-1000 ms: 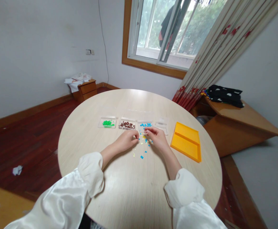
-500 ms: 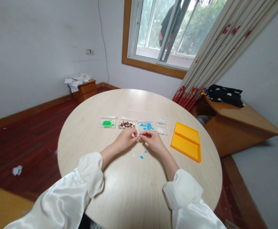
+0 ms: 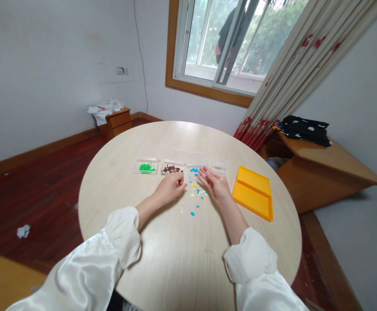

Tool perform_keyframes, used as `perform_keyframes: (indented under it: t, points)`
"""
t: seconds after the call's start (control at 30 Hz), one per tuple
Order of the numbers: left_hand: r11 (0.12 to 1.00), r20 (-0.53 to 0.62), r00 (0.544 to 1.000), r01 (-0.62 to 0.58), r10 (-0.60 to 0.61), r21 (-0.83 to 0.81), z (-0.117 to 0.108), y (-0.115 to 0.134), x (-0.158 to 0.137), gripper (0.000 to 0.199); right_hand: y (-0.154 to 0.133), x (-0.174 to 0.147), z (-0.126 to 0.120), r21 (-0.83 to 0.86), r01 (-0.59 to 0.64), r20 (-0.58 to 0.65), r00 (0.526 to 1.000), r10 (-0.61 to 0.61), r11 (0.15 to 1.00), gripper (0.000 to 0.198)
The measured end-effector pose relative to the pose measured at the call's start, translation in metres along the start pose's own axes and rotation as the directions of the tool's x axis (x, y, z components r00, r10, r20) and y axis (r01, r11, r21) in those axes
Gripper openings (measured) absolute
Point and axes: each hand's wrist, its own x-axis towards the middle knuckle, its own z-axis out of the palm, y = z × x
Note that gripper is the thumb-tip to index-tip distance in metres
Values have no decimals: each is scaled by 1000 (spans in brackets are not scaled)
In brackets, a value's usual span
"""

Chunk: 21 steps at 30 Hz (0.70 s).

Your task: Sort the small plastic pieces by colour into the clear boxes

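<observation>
"Looking at the tabletop [image 3: 178, 255], where were the small loose pieces [image 3: 192, 214] found?"

"Blue, yellow and pale ones were scattered between the left hand [image 3: 170, 188] and the right hand [image 3: 218, 186], and some were seen closer to the near edge. More blue ones were seen in the clear tray [image 3: 190, 176], just beyond, partly covered by the right hand."

"And how were the hands held?"

"The right was opened almost flat, fingers stretched, near that tray; nothing was seen in its grasp. The left was curled, just on the near side of the brown pieces [image 3: 172, 169]. Whether something was pinched there could not be told."

"What care was called for in such handling?"

"It was judged that each piece was best taken singly, by the fingertips only, with the wrists kept lifted, so that neighbours were not swept away."
</observation>
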Motion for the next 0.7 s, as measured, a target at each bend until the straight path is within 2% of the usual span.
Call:
perform_keyframes:
  t: [0.07,0.1,0.17,0.23,0.33,0.5,0.7]
  points:
    - [1000,-8,1000,13,-13,10,0,0,0,20,0,-5,4,-256,116,56,993,-105,960,16]
    - [1000,-12,1000,17,-17,16,0,-1,1,20,0,-7,6,-402,205,100,979,-179,892,15]
    - [1000,-16,1000,14,-14,22,0,-1,1,20,3,-11,8,-621,390,238,920,-311,680,15]
    - [1000,-20,1000,6,-6,22,0,-2,1,21,6,-14,10,-706,514,377,855,-356,487,16]
    - [1000,-26,1000,9,-8,21,0,-2,1,21,11,-15,10,-742,578,493,814,-306,340,20]
    - [999,-26,1000,14,-14,32,-1,0,1,21,16,-14,9,-778,577,538,816,-209,249,23]
    - [999,-24,1000,18,-17,30,-2,0,1,21,20,-9,8,-762,596,564,803,-190,256,22]
